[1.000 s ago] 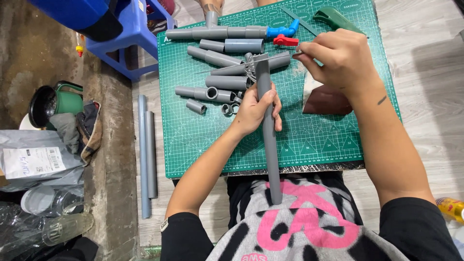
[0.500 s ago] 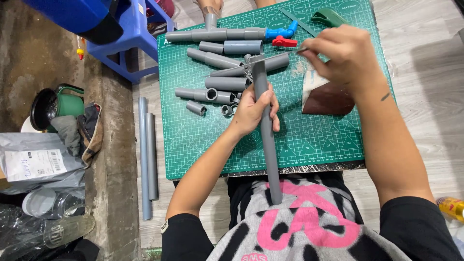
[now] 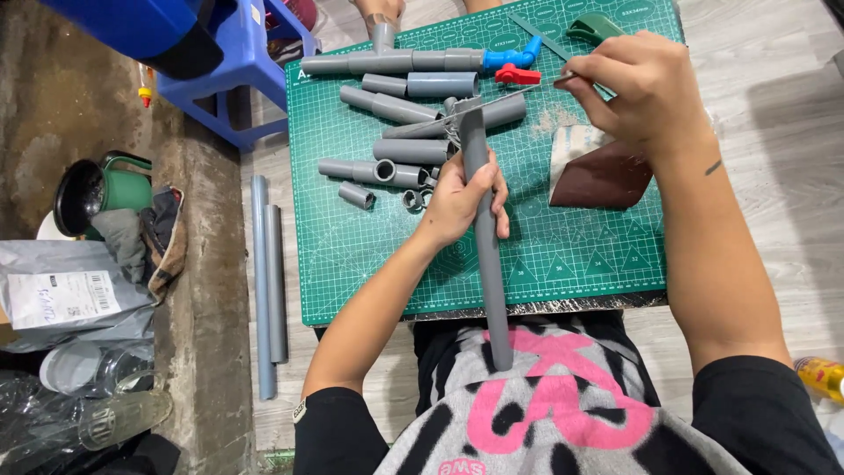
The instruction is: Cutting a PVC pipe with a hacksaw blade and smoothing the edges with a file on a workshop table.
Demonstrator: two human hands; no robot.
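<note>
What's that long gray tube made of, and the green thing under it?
The long gray tube in the left hand looks like matte plastic pipe: even gray, smooth, no shine. The green mat looks like rubbery plastic, flat and dull, printed with grid lines.

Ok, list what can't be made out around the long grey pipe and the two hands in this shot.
- Head view: the near end of the long grey pipe is lost against the person's shirt.
- The right hand covers the handle of the thin blade, so its grip is hidden.
- The blade is too thin and blurred to tell teeth or type.
- The left hand wraps the pipe, hiding that stretch.
- The green tool is cut by the top edge.
</note>
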